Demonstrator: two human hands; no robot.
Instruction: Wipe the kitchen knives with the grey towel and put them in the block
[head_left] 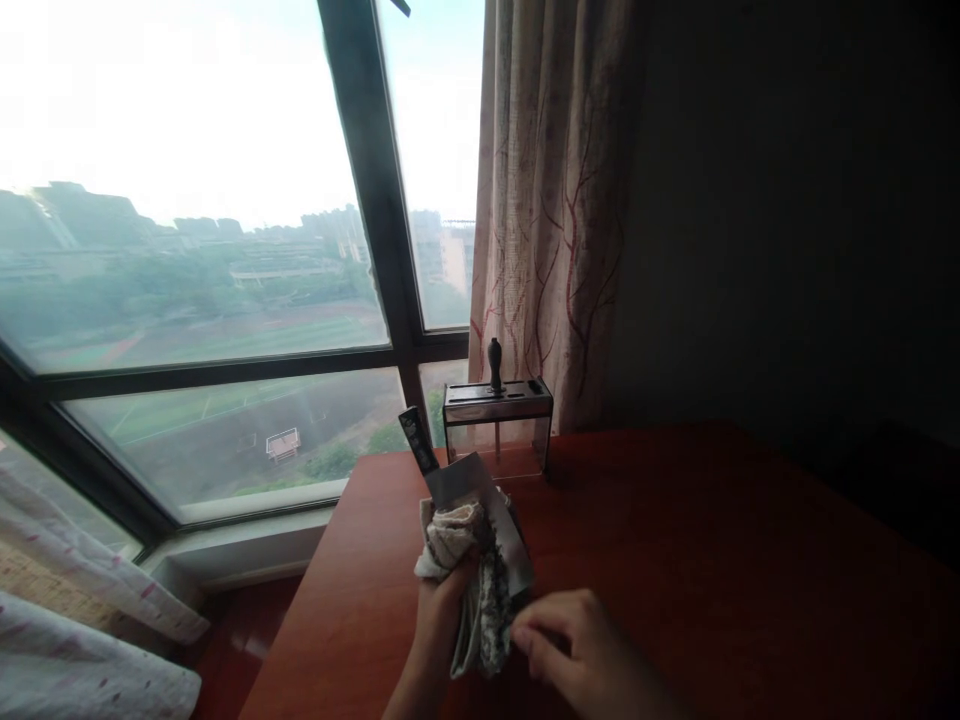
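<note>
A cleaver (474, 478) with a broad grey blade and a dark handle slants above the table, its handle pointing up and to the left. My left hand (444, 598) is closed around a bunched, light and dark patterned cloth (448, 538), which lies folded against the blade. Folds of that cloth hang below the hand. At the lower right corner of the blade, my right hand (566, 640) has its fingers pinched together at the cloth's dark edge. Shadow makes the exact pinch point hard to see.
Behind the cleaver, a knife block (498, 402) with clear sides and a metal top stands on the reddish wooden table (660, 560), one dark-handled tool upright in it. A patterned curtain (551, 200) hangs beyond. Large windows (202, 365) fill the left side.
</note>
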